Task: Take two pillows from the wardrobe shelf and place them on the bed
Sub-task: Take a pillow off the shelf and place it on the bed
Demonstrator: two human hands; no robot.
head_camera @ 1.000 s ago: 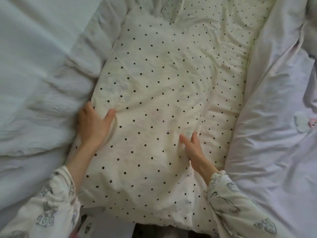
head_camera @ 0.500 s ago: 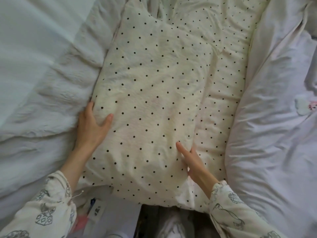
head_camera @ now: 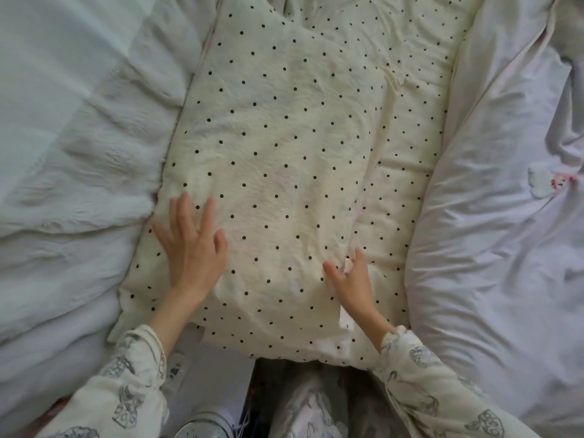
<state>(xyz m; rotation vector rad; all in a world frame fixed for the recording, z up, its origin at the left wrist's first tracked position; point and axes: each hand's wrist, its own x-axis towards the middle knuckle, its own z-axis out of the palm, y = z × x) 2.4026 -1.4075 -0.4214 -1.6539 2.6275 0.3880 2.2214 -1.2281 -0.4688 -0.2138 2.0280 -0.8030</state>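
Observation:
A cream pillow with black dots (head_camera: 284, 159) lies flat in the middle of the bed, its near end at the bed's edge. Under it and to its right shows more fabric of the same dotted pattern (head_camera: 410, 128); I cannot tell whether that is a second pillow. My left hand (head_camera: 189, 248) rests flat on the pillow's near left part, fingers spread. My right hand (head_camera: 350, 279) lies on the pillow's near right edge, fingertips sunk into the crease beside it, fingers apart. Both sleeves are pale with grey prints.
A white ruffled duvet (head_camera: 79, 153) bunches along the left. A pale smooth duvet (head_camera: 505, 263) with a small embroidered figure (head_camera: 550, 183) rises on the right. Below the bed's edge are my patterned trouser legs (head_camera: 309, 412) and a round white object (head_camera: 202, 425).
My left hand has come off the pillow's left edge and now lies flat on top. My right hand has stayed at the right edge. The pillow has settled flatter.

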